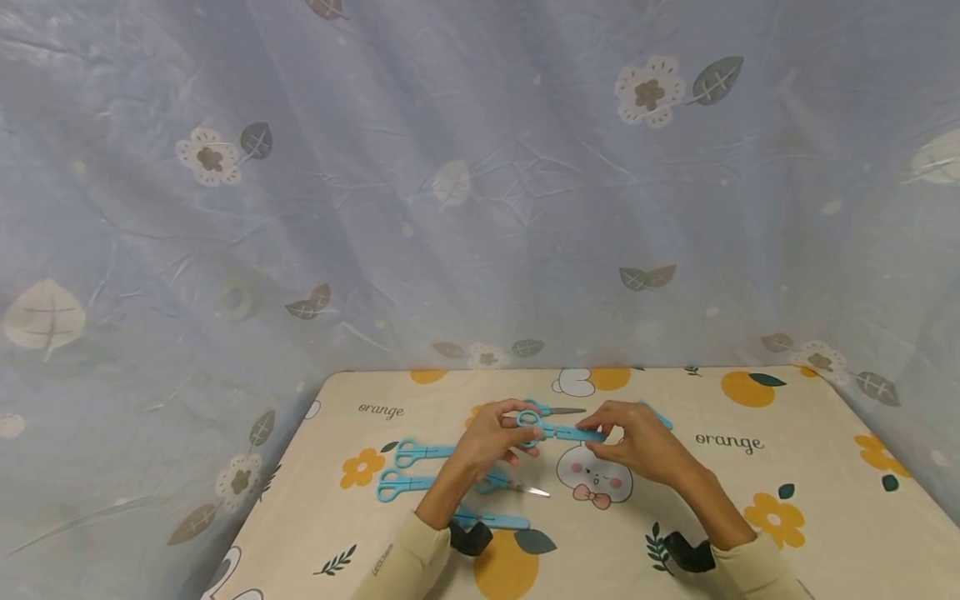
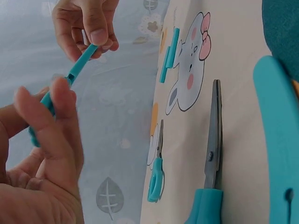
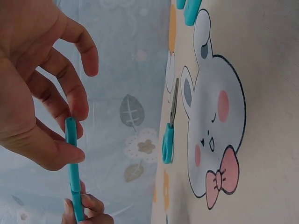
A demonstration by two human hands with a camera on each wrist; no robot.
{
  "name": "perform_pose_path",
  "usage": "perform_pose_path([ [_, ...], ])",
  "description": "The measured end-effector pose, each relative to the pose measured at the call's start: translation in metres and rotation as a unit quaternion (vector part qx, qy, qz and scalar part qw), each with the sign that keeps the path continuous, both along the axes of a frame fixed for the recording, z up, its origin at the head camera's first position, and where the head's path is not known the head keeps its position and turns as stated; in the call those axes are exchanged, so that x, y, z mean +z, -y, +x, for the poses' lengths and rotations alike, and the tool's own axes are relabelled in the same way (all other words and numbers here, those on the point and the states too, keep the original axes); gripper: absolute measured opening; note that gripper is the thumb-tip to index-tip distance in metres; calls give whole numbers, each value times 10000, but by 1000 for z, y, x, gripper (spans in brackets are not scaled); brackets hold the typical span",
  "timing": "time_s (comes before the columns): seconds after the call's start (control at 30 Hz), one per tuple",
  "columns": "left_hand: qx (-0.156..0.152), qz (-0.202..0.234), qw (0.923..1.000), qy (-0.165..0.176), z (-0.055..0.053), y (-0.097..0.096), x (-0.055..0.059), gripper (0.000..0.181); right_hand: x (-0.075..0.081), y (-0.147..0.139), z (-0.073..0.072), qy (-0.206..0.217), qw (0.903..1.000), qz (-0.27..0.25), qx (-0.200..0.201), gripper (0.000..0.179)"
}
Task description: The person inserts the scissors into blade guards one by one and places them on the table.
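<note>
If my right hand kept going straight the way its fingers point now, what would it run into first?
Most likely your left hand: the right hand points left along the blue plastic capped scissors both hands hold above the cream printed tablecloth. Depth is unclear.

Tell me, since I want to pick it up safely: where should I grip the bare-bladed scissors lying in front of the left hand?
Grip the bare-bladed scissors by their blue handle, coming from the left, beside the left hand. The uncovered blade points right, so that end is best avoided.
</note>
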State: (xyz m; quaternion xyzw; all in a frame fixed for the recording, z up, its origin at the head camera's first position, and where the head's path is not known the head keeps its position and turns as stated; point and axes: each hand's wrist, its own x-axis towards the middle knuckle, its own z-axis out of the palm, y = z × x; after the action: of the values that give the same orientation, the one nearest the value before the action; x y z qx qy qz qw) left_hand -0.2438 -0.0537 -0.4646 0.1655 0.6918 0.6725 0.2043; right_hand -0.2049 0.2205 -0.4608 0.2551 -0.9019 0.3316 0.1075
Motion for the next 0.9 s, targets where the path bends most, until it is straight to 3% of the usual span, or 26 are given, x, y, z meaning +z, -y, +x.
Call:
perform_pose_path([
  [0.17, -51, -66, 10000, 18, -1, 2, 2, 37, 0, -1, -2, -368, 9993, -102, -5, 26],
  [0.4, 7, -333, 9993, -155, 0, 4, 2, 35, -1, -1, -1, -34, 10000, -6, -75, 22],
  [0.6, 141, -509, 9983, -266, 1, 3, 3, 34, -3, 0, -2, -312, 9994, 40, -107, 23],
  [0.9, 70, -318, 9993, -193, 0, 4, 0, 35, -3, 0, -2, -378, 9993, -14, 38, 24],
])
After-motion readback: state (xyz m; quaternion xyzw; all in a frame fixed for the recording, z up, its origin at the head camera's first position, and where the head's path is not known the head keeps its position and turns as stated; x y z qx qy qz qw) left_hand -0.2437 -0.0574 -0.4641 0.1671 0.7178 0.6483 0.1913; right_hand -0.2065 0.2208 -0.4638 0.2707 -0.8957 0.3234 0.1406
